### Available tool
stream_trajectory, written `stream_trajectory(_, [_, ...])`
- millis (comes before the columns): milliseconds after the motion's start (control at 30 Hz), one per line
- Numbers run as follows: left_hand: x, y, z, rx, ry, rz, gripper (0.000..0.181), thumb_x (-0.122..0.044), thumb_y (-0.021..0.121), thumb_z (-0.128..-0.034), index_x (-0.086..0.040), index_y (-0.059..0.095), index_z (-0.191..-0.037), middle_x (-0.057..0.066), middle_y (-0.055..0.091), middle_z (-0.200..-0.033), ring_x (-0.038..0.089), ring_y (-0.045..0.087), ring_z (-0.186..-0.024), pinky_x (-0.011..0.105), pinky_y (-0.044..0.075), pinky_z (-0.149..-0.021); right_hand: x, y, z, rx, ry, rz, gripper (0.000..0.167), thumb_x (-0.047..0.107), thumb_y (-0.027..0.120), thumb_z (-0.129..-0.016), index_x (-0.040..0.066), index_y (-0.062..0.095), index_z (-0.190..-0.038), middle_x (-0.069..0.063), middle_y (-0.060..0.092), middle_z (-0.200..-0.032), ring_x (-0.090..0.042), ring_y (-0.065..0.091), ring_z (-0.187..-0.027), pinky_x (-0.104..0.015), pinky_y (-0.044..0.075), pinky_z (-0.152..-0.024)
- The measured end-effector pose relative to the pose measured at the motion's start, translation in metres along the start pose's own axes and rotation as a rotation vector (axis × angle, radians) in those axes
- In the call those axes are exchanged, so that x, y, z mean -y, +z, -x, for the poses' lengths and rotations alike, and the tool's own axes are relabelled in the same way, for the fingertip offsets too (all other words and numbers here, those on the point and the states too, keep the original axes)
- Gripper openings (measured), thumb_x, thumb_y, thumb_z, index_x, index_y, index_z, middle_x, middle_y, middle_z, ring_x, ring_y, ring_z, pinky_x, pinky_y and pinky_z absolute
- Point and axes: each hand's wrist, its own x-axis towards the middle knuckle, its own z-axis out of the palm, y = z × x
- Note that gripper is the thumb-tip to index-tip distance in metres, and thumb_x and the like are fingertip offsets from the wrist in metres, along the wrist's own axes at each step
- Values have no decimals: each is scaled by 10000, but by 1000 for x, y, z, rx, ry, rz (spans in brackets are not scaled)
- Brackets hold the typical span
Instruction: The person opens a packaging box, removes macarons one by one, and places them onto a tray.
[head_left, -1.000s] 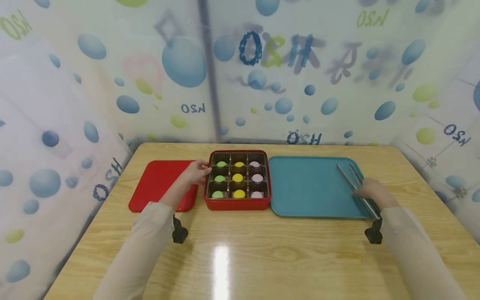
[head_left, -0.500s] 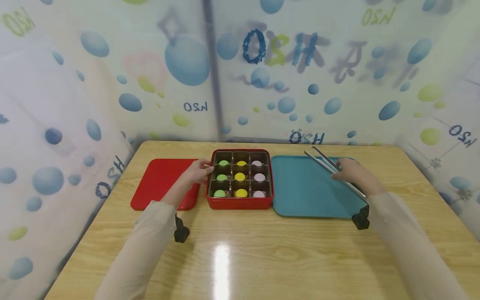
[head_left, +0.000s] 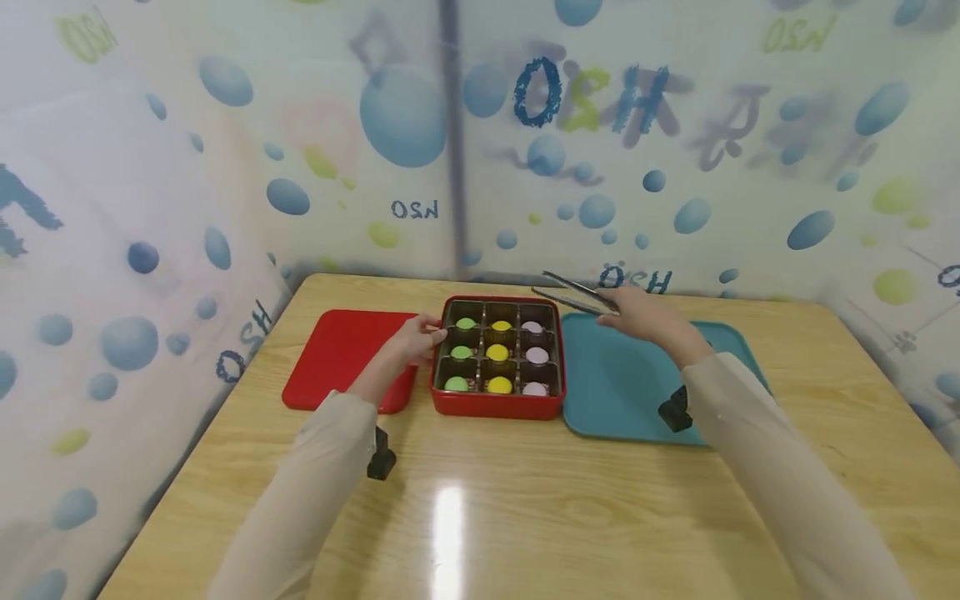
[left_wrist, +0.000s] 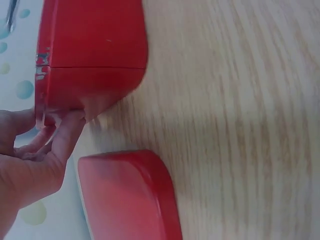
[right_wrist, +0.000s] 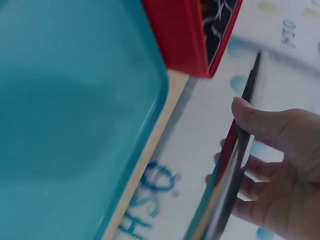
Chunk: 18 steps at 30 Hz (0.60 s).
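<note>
The slim silver metal tongs (right_wrist: 227,195), held a second ago near the right end of the rectangular teal tray (head_left: 630,392), have been lifted across to its far left corner. Their parted tips are now seen near the far right corner of the square red box (head_left: 495,406). They are clasped in the right-hand grip (head_left: 636,313). By this shift, the tool is judged to have been brought within reach of the nine domed green, yellow and lilac pieces (head_left: 497,352); nothing is yet held between the tips. The box is set between the flat red lid (head_left: 337,358) and the tray. Its left side is touched by the left-hand grip (head_left: 415,337); whether it is pinched or merely steadied cannot be told.
</note>
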Motion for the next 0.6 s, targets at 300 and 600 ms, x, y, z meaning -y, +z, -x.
stream_trajectory(300, [3, 4, 2, -20, -9, 77, 467, -203, 455, -964, -78, 310, -1389, 189, 354, -1425, 336, 468, -1206, 468, 439, -954, 48, 7, -43, -24, -94, 107, 474, 157, 613, -873, -5, 484, -1299, -203, 602, -1158, -271, 614, -844, -376, 494, -743])
stream_trajectory(600, [3, 5, 3, -42, -22, 75, 470, -215, 461, -962, -96, 319, -1394, 174, 366, -1423, 335, 499, -1182, 455, 445, -952, 84, 7, -63, 14, -122, 239, 421, 139, 617, -869, 40, 532, -1270, -166, 536, -1284, -315, 535, -1121, -421, 487, -856])
